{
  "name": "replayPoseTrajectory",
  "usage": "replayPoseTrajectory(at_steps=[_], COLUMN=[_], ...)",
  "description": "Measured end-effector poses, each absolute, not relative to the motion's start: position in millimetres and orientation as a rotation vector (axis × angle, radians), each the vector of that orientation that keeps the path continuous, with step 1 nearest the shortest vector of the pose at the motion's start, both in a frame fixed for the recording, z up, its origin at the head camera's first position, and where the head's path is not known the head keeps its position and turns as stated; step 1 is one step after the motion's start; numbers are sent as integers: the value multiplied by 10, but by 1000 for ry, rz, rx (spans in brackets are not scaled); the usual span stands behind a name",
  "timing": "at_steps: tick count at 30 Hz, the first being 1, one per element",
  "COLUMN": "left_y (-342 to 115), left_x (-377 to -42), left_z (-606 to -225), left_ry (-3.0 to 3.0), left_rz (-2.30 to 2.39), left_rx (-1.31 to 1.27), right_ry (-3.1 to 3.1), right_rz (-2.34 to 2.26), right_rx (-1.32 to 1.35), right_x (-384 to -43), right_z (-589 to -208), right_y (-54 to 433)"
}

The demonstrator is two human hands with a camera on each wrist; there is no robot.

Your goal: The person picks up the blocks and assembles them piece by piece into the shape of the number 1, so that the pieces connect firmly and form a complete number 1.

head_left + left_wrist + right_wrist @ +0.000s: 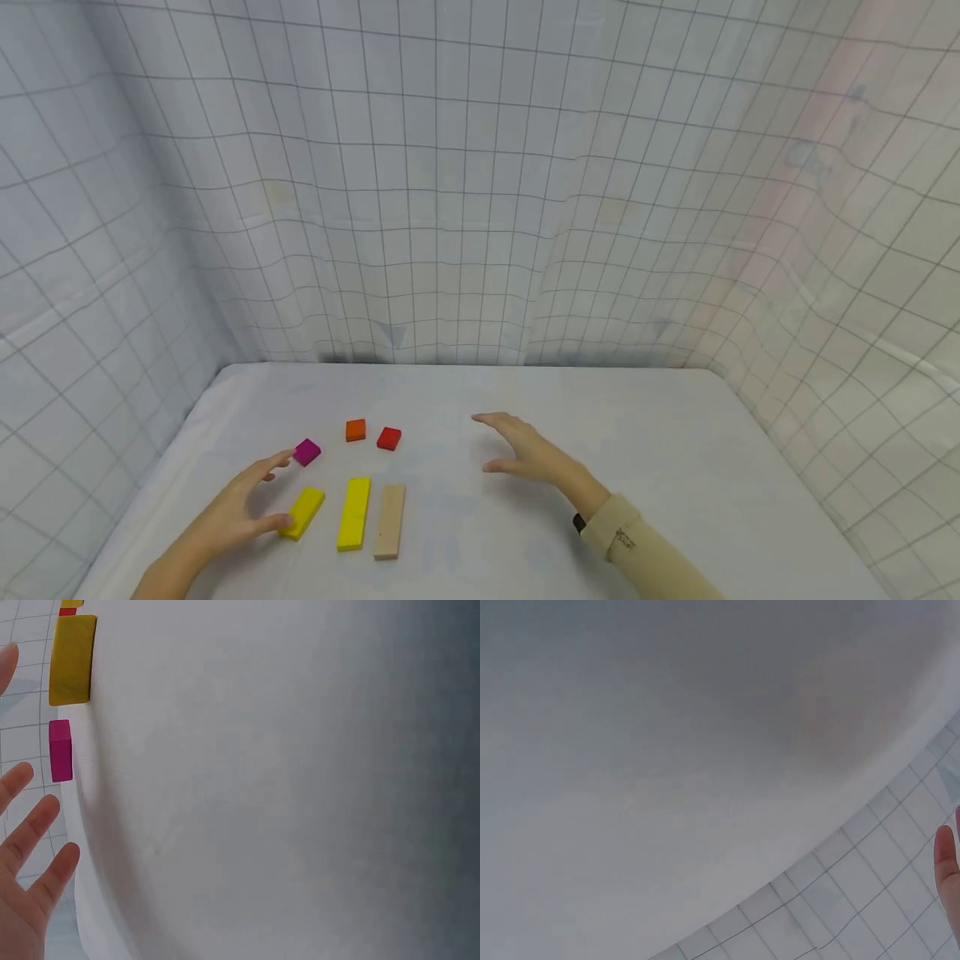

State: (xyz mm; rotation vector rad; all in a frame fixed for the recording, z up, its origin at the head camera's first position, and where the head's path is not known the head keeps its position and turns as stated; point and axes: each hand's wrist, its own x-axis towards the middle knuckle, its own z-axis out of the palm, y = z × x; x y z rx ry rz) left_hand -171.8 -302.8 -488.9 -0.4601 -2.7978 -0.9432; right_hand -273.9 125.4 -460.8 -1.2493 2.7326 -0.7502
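My left hand hovers at the table's left side, fingers spread and holding nothing. Its thumb overlaps the near end of a short yellow block in the head view, and its fingertips reach close to a magenta block. In the left wrist view, spread fingers show below the magenta block. My right hand is held over the middle of the table, thumb and fingers apart with nothing between them. Only some of its fingers show at the right wrist view's edge.
A longer yellow block and a plain wooden block lie side by side to the right of the short yellow one. Farther back are an orange block and a red block. Grid-patterned cloth walls in the white table.
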Motion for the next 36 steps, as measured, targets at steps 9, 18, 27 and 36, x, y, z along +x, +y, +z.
replayPoseTrajectory(at_steps=[9, 18, 27, 36], left_y=[-3027, -3000, -2999, -2991], left_x=[-1734, -1749, -1754, -1730], left_z=[-4928, -4925, -4997, -5004], left_ry=[-2856, -2897, -2887, -2929], left_rz=[-979, -965, -832, -774], left_rx=[-465, -501, -570, -559], right_ry=[2641, 2485, 2396, 2340], right_rz=[-698, -679, -621, -564], right_rx=[-1319, -1366, -1381, -1424], right_x=[-2789, -2809, -2805, -2811], right_z=[-4621, -4658, -4726, -4772], right_y=[1010, 762, 537, 369])
